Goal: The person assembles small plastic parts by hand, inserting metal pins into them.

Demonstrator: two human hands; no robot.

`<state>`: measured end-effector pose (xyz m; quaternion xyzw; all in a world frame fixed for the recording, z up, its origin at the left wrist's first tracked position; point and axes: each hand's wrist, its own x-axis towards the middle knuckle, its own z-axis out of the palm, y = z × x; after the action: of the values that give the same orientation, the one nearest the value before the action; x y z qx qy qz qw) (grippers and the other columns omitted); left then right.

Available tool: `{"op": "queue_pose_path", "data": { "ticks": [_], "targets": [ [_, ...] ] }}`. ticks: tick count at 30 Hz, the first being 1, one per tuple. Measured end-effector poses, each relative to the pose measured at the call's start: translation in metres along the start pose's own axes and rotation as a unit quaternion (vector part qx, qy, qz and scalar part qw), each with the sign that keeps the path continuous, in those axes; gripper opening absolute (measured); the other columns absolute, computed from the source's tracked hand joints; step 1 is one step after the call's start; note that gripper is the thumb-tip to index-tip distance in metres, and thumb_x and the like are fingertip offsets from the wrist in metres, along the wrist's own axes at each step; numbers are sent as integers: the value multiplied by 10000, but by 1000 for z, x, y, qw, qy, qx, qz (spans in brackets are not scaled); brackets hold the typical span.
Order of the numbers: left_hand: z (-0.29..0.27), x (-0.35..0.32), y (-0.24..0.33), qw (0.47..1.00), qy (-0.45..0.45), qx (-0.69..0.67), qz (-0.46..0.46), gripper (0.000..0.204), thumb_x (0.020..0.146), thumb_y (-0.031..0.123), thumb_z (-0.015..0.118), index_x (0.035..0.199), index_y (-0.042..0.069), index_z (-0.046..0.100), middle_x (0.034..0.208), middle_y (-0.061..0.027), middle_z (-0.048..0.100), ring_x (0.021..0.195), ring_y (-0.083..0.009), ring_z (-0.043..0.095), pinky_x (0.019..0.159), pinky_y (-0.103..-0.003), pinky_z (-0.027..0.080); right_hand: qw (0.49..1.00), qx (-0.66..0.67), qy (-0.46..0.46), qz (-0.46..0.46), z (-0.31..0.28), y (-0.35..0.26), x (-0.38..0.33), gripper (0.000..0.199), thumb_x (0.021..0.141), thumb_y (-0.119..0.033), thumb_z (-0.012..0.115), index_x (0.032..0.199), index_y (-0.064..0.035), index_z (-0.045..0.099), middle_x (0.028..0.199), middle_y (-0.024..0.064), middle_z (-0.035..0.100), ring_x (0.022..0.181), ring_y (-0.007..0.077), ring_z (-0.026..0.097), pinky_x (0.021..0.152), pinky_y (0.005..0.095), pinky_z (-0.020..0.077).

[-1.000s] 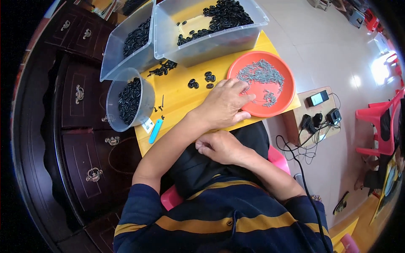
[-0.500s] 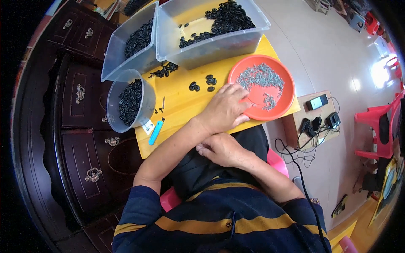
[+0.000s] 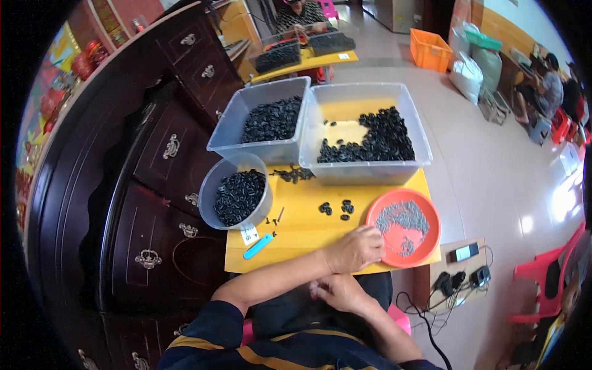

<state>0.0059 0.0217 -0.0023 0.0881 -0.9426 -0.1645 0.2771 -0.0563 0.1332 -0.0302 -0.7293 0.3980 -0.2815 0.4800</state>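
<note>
Head view: left hand [image 3: 356,249] apparently touches dish [image 3: 427,250].

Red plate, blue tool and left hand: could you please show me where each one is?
Red plate [image 3: 424,248]: head view, on its bare inside, right side.
Blue tool [image 3: 258,246]: head view, on the middle of its body.
Left hand [image 3: 356,250]: head view, on its back.

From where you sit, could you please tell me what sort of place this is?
Probably a home used for small-parts work: a dark drawered cabinet beside a yellow table bearing clear bins of black parts.
</note>
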Motion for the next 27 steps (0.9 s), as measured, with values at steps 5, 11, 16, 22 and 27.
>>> {"op": "queue_pose_path", "data": {
  "ticks": [5, 11, 16, 22, 27],
  "targets": [
    [-1, -5, -2, 1000, -13, -21, -7, 110, 845, 188, 705, 867, 94, 653, 894, -60, 594, 991, -281, 595, 863, -413, 499, 999, 9, -31, 11, -5, -7, 3, 124, 894, -153, 669, 961, -49, 674, 891, 156, 701, 861, 343, 681, 775, 431, 526],
    [-18, -7, 6, 996, 39, -63, -53, 75, 852, 145, 689, 849, 82, 650, 862, -74, 626, 913, -280, 613, 811, -405, 508, 992, 114, -61, 11, 0, 0, 2, 133, 892, -76, 683, 1008, -12, 667, 893, 103, 710, 834, 221, 687, 788, 347, 538],
    [-37, -32, 9, 934, 139, -218, -247, 56, 870, 69, 688, 911, 32, 693, 850, -84, 689, 793, -213, 668, 739, -341, 532, 961, 253, 22, 109, -9, -15, -1, 99, 970, -77, 652, 1039, -10, 674, 908, -22, 668, 832, 66, 613, 784, 241, 512],
    [-51, -75, 6, 827, 226, -369, -359, 64, 925, 36, 660, 963, 1, 697, 862, 4, 666, 813, -63, 611, 758, -240, 517, 935, 312, 137, 101, -14, -10, 7, 146, 992, -117, 634, 1078, -3, 667, 929, -17, 664, 871, 57, 600, 795, 230, 498],
    [-55, -94, 13, 803, 228, -417, -359, 93, 941, 12, 628, 1013, 1, 686, 896, 26, 642, 812, -34, 584, 730, -213, 497, 910, 338, 218, 100, -18, -14, 11, 147, 985, -64, 611, 1117, -20, 660, 958, -15, 639, 845, 65, 586, 784, 234, 494]
  ]
}}
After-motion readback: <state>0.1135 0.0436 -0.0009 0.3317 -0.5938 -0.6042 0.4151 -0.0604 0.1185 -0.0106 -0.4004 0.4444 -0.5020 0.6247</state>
